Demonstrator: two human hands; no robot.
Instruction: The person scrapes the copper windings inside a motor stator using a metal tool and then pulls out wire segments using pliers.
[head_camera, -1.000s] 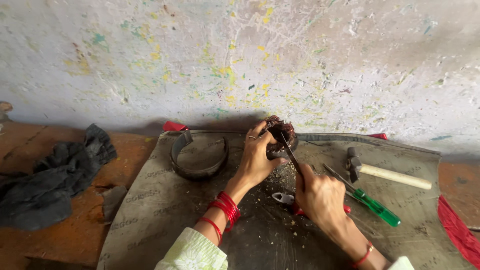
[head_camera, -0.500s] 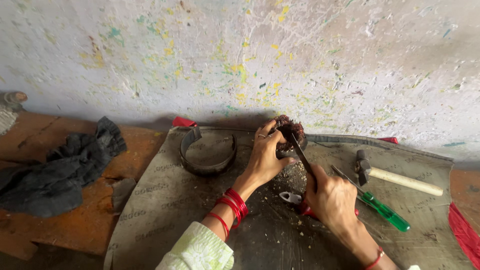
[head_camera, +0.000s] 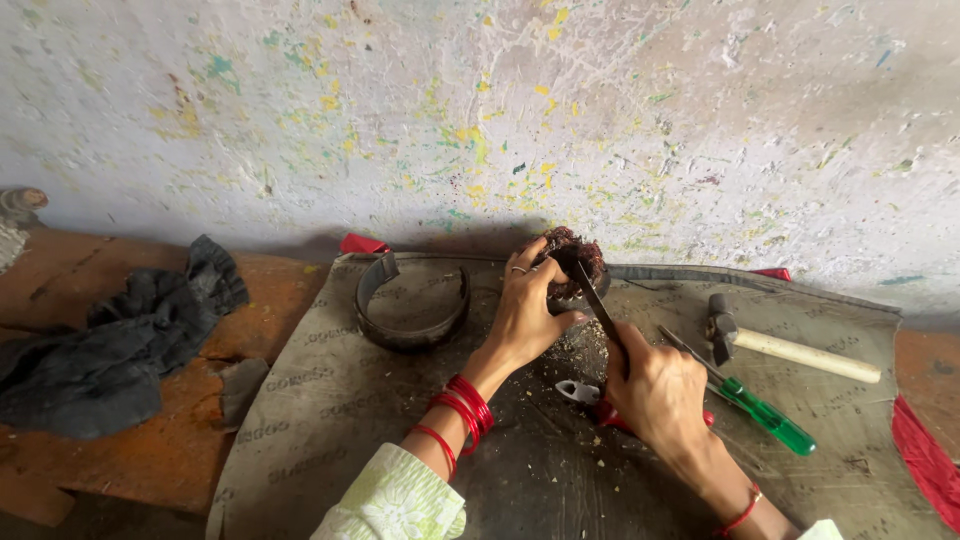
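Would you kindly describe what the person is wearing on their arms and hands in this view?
The left hand has a thin ring on one finger, and its wrist carries a stack of red bangles with a further red one lower on the forearm. A pale green patterned sleeve covers that arm below them. The right hand shows no ring; its wrist has a thin red thread.

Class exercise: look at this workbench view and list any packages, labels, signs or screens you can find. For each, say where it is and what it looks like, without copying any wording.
No packages, signs or screens are in view.
Printed mat: grey sheet over the bench under both hands, with faint repeated dark lettering in rows across its surface.
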